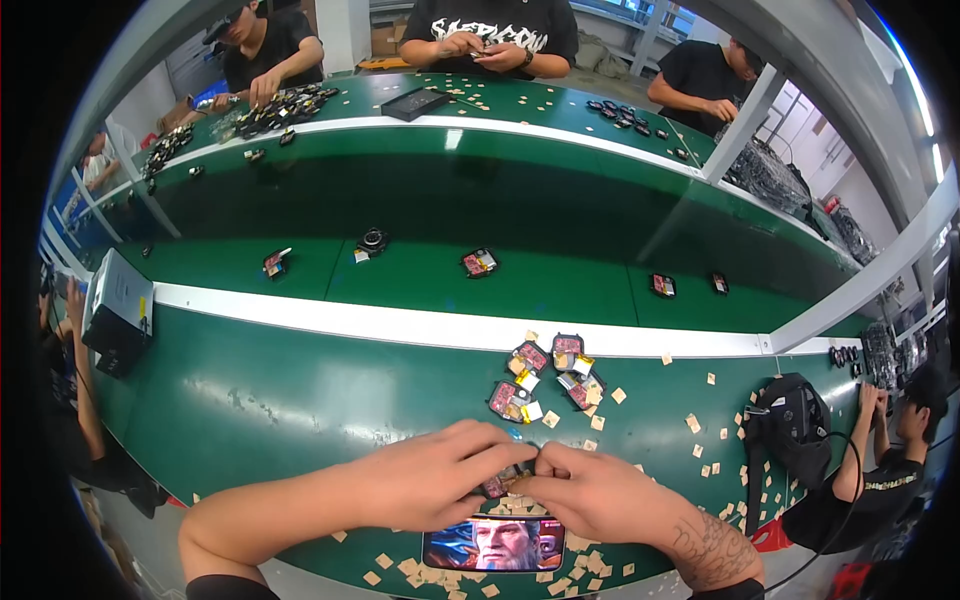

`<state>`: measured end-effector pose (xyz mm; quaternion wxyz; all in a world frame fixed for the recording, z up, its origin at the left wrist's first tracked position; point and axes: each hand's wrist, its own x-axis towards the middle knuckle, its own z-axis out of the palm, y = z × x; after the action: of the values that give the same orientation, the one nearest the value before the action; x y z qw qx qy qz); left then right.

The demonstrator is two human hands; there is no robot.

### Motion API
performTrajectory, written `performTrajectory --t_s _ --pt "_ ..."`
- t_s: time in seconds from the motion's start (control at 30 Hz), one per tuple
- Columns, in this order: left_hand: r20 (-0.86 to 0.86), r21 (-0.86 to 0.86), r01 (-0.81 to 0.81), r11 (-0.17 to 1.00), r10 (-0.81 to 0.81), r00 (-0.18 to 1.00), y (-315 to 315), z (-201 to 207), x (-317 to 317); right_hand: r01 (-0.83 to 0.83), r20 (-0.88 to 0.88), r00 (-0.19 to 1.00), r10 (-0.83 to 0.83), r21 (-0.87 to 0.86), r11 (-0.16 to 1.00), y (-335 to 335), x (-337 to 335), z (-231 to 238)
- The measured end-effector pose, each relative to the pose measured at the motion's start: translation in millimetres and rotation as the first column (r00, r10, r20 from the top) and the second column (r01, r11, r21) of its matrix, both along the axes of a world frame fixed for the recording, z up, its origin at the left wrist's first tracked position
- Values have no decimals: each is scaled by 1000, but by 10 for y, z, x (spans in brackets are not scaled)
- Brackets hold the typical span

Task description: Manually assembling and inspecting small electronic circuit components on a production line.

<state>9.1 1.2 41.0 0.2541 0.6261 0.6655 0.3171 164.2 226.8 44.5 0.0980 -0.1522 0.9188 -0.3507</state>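
**Module in both hands, near edge of table crowded**

Module (497, 486) sits between the two hands, above the near edge of the green table (250, 380), mostly covered by fingers. Left hand (450, 475): grip narrow, thumb and fingers around it. Right hand (585, 490): thumb and bent index pinching its edge.

In the way: lit phone (494, 547) just on the near side of the hands; tan squares (619, 395) strewn around it and across the right half. Four similar modules (568, 350) clumped just beyond the hands, red boards up, some touching. White rail (420, 322) runs behind them; past it, more modules (479, 263) lie spaced out on a green strip (400, 285). Grey post (855, 275) rises off the rail at right.

Containers: black backpack (800, 430) on the right end, contents hidden. Grey box (125, 295) at far left, can't see inside. Shallow black tray (398, 112) on the far table (360, 92), contents too small to make out from here.
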Motion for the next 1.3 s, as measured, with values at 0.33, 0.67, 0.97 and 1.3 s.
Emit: performTrajectory --t_s 0.33,0.67,0.97,1.3 --pt "-123 92 -134 987 145 982 -29 -202 148 83 -194 981 -15 345 935 -137 -3 110" --pt "-173 134 -146 980 168 970 -103 -242 118 37 -204 977 54 415 909 -198 -147 84" --pt "-259 118 -92 989 120 958 -137 -260 77 47 -168 986 -15 187 981 -53 -108 -31" --pt "-240 145 -74 987 108 965 -128 -296 63 -20 -290 955 67 162 987 -31 -42 -258"
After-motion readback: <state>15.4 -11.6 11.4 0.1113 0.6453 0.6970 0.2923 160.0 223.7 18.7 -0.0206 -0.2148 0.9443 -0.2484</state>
